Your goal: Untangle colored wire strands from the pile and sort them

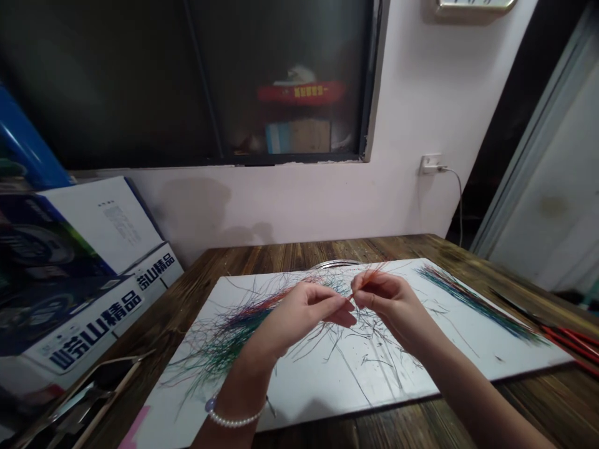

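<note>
Thin orange wires (372,273) stick up from my right hand (390,299), whose thumb and fingers are pinched on them. My left hand (304,312), a beaded bracelet on its wrist, has thumb and fingertips closed at the lower end of the same wires, almost touching the right fingertips. Both hands are above a white board (309,399). Under and behind the left hand spreads a tangled pile of green, blue and red wires (219,346). A straighter bundle of coloured wires (482,302) lies at the board's right side. Short dark wire scraps (374,358) are scattered below the hands.
Red-handled pliers or cutters (573,343) lie at the right on the wooden table (276,252). A metal tool (79,405) lies at the lower left, beside printed cartons (98,312). A metal ring-shaped object (334,264) sits behind the board.
</note>
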`<state>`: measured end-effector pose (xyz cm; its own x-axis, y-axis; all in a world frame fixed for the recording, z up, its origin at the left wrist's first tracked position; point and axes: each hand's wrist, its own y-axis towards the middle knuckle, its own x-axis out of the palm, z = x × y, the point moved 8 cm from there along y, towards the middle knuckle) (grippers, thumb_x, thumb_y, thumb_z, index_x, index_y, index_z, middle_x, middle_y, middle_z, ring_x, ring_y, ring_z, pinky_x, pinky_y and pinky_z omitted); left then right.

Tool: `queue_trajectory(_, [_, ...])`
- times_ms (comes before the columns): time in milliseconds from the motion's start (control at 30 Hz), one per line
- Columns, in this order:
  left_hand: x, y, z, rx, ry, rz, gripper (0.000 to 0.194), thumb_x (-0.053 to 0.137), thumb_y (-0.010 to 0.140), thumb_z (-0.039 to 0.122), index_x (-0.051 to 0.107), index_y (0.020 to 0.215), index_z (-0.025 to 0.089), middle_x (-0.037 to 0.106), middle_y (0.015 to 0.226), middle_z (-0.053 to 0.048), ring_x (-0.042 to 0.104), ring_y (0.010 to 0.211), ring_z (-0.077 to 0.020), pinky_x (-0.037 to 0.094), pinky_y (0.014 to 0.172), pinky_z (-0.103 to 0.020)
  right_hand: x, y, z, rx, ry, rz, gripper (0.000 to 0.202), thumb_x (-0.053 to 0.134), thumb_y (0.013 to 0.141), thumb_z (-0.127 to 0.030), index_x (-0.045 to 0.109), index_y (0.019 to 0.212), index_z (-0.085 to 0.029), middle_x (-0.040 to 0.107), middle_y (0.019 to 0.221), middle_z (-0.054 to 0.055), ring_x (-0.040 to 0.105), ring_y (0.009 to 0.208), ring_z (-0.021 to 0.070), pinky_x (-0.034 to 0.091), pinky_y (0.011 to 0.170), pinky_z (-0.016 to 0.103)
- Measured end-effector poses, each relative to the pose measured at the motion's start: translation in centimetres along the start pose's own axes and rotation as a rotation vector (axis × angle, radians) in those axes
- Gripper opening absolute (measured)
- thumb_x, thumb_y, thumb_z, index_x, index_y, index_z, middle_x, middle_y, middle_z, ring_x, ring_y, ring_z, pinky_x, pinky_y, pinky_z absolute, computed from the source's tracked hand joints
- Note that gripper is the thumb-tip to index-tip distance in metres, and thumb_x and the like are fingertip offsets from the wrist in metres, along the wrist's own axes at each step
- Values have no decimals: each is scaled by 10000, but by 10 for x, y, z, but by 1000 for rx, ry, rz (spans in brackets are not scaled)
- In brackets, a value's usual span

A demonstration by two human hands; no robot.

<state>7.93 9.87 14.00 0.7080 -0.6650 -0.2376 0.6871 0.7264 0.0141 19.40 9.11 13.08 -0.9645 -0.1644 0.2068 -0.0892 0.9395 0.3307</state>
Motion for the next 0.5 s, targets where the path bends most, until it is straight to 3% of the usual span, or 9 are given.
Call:
queue_trajectory(167, [7, 14, -16, -26, -170, 8, 235, 603, 812, 333, 689, 774, 117, 675, 679, -63, 639, 678, -149, 498, 706, -285, -6, -2, -1, -33, -61, 48, 53, 664, 708, -152, 624, 715, -186, 559, 680, -15, 538, 643, 117, 438, 625, 267])
queue_trajectory(333, [2, 17, -15, -11, -228, 122, 188, 652, 770, 275, 653, 671, 115, 567, 603, 4, 524, 545, -74, 447, 561, -201, -14, -2, -17, -161, -271, 83, 57, 642, 712, -138, 613, 722, -186, 598, 726, 9, 566, 662, 128, 468, 617, 282])
queue_trajectory(433, [-5, 17, -13, 3, -254, 221, 150, 617, 797, 249, 628, 710, 127, 520, 594, 39, 479, 512, -46, 399, 512, -165, -32, -7, -45, -212, -466, 141, 111, 651, 705, -116, 598, 774, -186, 602, 701, 6, 564, 640, 126, 450, 567, 274])
queue_trajectory(500, [-1, 19, -15, -9, -274, 246, 136, 576, 825, 249, 599, 749, 139, 523, 596, 48, 479, 494, -43, 387, 497, -163, -42, -14, -81, -321, -497, 206, 146, 656, 706, -94, 596, 801, -187, 604, 691, 0, 567, 631, 120, 445, 554, 265])
